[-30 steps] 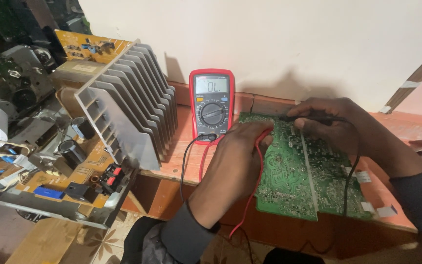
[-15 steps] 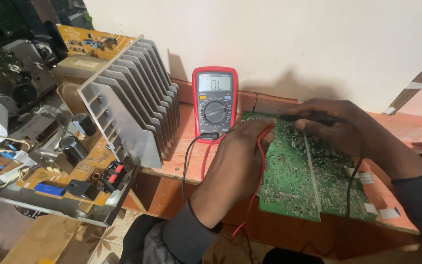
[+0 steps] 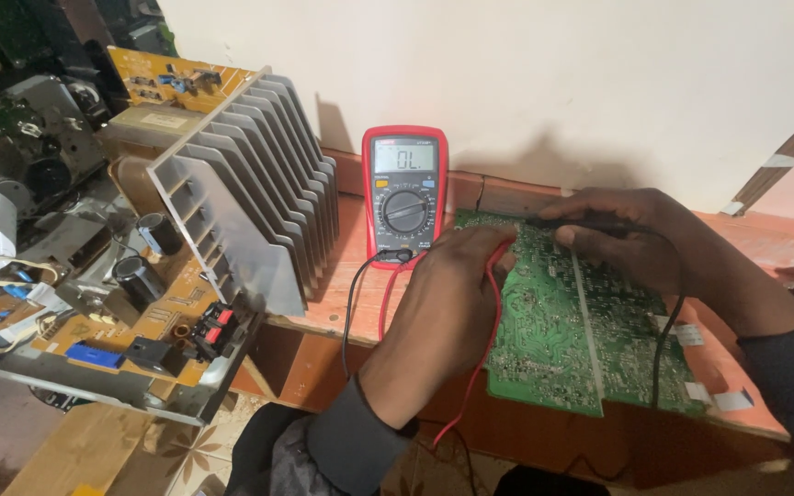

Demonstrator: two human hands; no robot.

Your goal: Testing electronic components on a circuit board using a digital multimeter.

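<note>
The left hand (image 3: 452, 294) is down on the near-left part of the green circuit board (image 3: 581, 340), fingers curled together around the red probe lead (image 3: 487, 349), whose tip is hidden under the fingers. That red wire loops down off the front edge of the wooden shelf (image 3: 342, 303) and runs back up towards the meter. The right hand (image 3: 636, 239) sits across the far edge of the board, fingers pinched shut on the black probe (image 3: 581, 222), which lies nearly flat and points left along that edge. Its black lead (image 3: 663, 340) trails down over the board's right half and off the front.

The board itself lies flat on the shelf, solder side up, its near edge hanging just past the shelf's front edge, with a pale strip running front to back across it. Just beyond its far-left corner, the red multimeter (image 3: 404, 193) stands propped against the wall, dial and lit display facing us, both leads plugged in at its base.

At the shelf's left end, a big finned aluminium heat sink (image 3: 250, 202) leans up, mounted on a tan amplifier board (image 3: 140, 321) with dark capacitors and red-and-black speaker terminals, overhanging the shelf's left edge.
</note>
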